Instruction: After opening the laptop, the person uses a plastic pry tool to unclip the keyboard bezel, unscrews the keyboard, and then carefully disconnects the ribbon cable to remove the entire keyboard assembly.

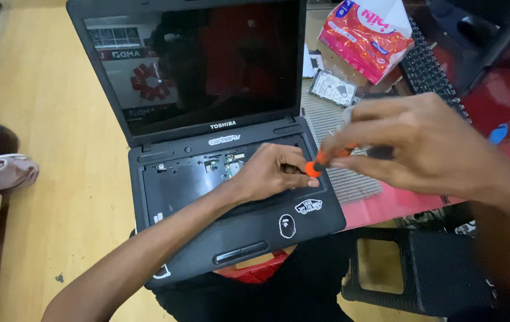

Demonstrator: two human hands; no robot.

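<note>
A black laptop [237, 238] lies open in front of me with its keyboard taken out, so the bare tray and a small circuit part [222, 166] show. My left hand [276, 173] rests on the right side of that tray, fingers curled down against it. My right hand [422, 146] hovers above the laptop's right edge and grips a screwdriver with an orange handle [320, 162], its orange end pointing toward my left hand's fingers. The dark screen [201, 65] stands tilted back.
A pink and white packet [367, 36] and a bare hard drive [334, 88] lie behind the laptop on a grey mesh mat [347, 185]. A loose black keyboard [428, 71] lies at the right. A black stool [422, 274] stands below; a shoe [1, 170] at the left.
</note>
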